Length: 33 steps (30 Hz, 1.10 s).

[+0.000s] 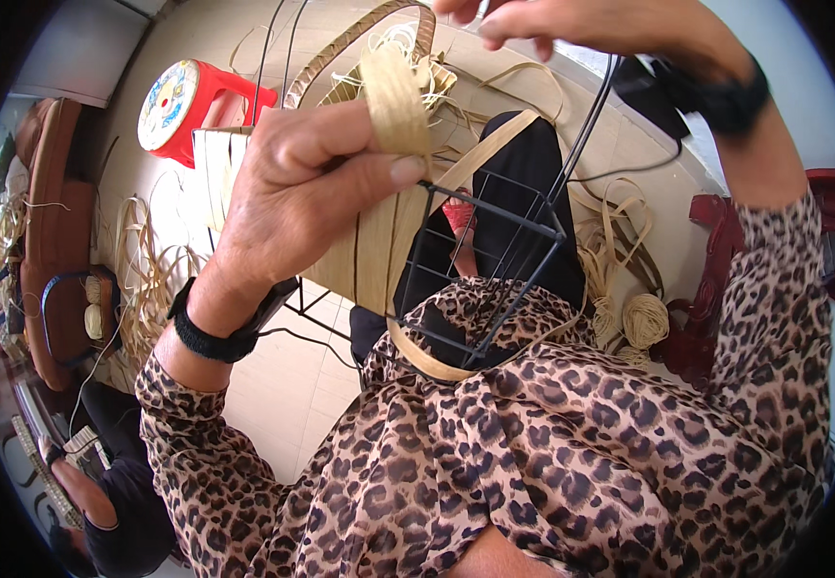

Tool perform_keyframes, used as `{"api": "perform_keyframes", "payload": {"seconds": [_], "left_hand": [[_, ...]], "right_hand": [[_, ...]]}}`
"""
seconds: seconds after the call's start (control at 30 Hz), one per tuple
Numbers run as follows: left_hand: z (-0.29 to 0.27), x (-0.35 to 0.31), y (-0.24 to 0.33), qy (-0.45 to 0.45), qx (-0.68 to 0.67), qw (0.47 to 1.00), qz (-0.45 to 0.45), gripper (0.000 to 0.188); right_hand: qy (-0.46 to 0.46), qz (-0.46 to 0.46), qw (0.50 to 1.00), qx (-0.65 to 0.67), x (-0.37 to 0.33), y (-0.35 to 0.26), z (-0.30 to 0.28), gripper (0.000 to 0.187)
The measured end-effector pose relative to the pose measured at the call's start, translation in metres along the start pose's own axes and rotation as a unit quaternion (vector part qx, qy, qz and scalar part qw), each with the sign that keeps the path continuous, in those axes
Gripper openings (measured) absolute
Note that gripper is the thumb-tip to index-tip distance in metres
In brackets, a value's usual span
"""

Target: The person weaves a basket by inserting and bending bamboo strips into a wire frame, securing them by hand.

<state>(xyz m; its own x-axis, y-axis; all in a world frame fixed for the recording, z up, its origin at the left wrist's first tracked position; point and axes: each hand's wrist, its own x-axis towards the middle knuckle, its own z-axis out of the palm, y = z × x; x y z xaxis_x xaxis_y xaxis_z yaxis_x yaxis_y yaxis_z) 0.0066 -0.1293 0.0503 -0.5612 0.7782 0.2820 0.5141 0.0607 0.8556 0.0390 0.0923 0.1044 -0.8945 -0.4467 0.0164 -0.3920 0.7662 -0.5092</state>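
Wire frame (520,293), dark and boxlike, sits over the person's lap, its left side covered by flat pale strips (379,246) laid side by side and its right side open to bare bars. The left hand (312,173) pinches a broad pale strip (396,96) between thumb and bent fingers at the frame's upper corner, and the strip's upper part stands up above the grip. A narrower band (487,151) slants up to the right from that corner, across the dark trousers (523,154). The right hand (572,21) is raised well apart from the frame, at the top edge of the view; its fingertips are partly cut off, so whether they pinch anything cannot be told.

Beyond the left hand stand a red stool (208,106) with a patterned round top and, to the right of it, a basket with an arched handle (336,48). Loose strips (138,250) lie in tangles on the floor to the left. At right, a ball of pale cord (645,320) rests near dark red furniture (711,289).
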Motion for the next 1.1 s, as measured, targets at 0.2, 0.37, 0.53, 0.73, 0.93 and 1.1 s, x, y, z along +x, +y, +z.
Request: {"api": "perform_keyframes", "payload": {"seconds": [0.2, 0.37, 0.53, 0.73, 0.93, 1.1], "left_hand": [[-0.012, -0.003, 0.001, -0.013, -0.022, 0.999, 0.031, 0.011], [-0.022, -0.002, 0.007, -0.041, -0.064, 0.997, 0.022, 0.018], [-0.028, 0.007, 0.018, -0.093, -0.072, 0.993, 0.029, 0.013], [-0.025, 0.003, 0.017, -0.07, -0.053, 0.994, 0.071, 0.025], [-0.033, 0.003, 0.011, -0.094, -0.043, 0.993, 0.054, 0.014], [-0.034, -0.005, 0.009, -0.031, -0.067, 0.997, -0.006, 0.023]], "right_hand": [[0.302, -0.053, 0.888, 0.342, -0.1, 0.047, -0.005, 0.023], [0.348, 0.038, 0.872, 0.343, -0.105, 0.122, 0.012, 0.021], [0.032, -0.012, 0.989, 0.147, -0.03, 0.121, 0.054, 0.044], [-0.295, -0.104, 0.928, 0.201, 0.018, 0.074, 0.107, 0.045], [-0.043, -0.008, 0.966, 0.256, 0.008, 0.139, 0.076, 0.017], [0.262, 0.218, 0.94, -0.01, -0.051, 0.205, 0.044, 0.018]]}}
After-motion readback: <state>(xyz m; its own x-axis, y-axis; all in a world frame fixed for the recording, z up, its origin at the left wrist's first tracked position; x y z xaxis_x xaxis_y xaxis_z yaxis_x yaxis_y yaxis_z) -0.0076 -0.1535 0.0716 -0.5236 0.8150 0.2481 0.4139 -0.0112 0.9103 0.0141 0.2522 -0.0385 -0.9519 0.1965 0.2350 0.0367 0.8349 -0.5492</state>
